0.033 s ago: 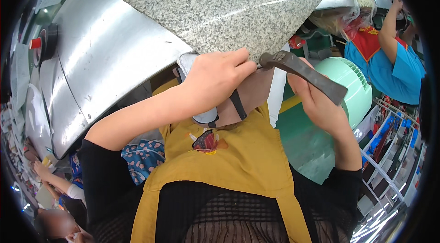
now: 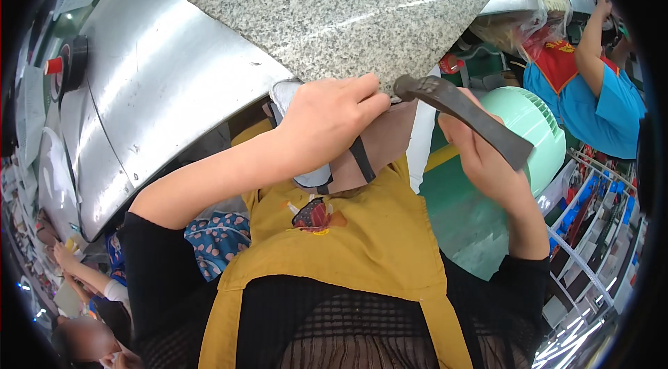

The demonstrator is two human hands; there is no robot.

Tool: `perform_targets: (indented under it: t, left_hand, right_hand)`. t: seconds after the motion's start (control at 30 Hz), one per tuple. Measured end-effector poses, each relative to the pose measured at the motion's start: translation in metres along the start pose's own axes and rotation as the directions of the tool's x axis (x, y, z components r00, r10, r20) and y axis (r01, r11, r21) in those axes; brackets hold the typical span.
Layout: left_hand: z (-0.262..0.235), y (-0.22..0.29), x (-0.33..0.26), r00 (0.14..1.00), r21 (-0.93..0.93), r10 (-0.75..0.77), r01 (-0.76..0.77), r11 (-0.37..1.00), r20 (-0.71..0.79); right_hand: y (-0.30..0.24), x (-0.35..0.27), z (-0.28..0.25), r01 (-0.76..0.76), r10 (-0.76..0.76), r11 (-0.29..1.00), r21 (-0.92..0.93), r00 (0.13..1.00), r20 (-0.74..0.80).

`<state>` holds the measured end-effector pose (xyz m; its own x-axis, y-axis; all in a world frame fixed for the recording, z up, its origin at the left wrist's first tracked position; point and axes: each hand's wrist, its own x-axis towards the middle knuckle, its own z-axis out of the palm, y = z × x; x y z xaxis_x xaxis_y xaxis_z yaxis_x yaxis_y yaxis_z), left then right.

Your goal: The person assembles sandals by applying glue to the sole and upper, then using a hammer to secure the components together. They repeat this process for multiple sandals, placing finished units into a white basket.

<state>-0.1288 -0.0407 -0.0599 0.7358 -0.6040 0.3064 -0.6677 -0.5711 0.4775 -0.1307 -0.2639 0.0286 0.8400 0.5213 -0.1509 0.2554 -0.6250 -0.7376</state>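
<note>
My right hand (image 2: 480, 153) is closed around the mostly hidden handle of a dark metal cobbler's hammer (image 2: 473, 118). The hammer's round face is at the near edge of a speckled stone slab (image 2: 355, 14), beside my left fingertips; its flat flared end points down to the right. My left hand (image 2: 334, 115) is closed on the edge of a dusty-pink sheet piece (image 2: 383, 139) with a black strip and a grey lining, at the slab's near corner. That piece hangs from the slab over my mustard apron (image 2: 334, 251). What lies under my left fingers is hidden.
The slab rests on a shiny metal worktop (image 2: 174, 70). On its left stands a black round object with a red knob (image 2: 53, 66). A mint-green machine housing (image 2: 515, 118) is close to my right forearm. Co-workers (image 2: 591, 91) sit at right and lower left, near a wire rack (image 2: 584, 251).
The hammer has tilted slightly, its flared end shifting a little down and right. My right hand has moved a little with it; my left hand and the pink piece look still.
</note>
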Motion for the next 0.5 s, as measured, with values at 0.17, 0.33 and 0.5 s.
perform_targets:
  t: [0.17,0.33,0.5]
  left_hand:
    - [0.0,0.001,0.0,0.998,-0.073,-0.067,0.066,0.995,-0.014]
    - [0.001,-0.002,-0.001,0.999,-0.004,0.029,-0.029,1.0,-0.021]
    - [0.003,0.0,-0.005,0.984,0.116,0.169,-0.161,0.98,-0.056]
  right_hand:
    - [0.0,-0.001,0.011,-0.025,0.029,0.996,-0.085,0.999,0.041]
    - [-0.001,0.0,0.007,-0.029,0.029,0.999,0.031,1.0,0.004]
    - [-0.001,0.0,0.004,0.032,-0.032,0.999,0.005,0.999,0.037]
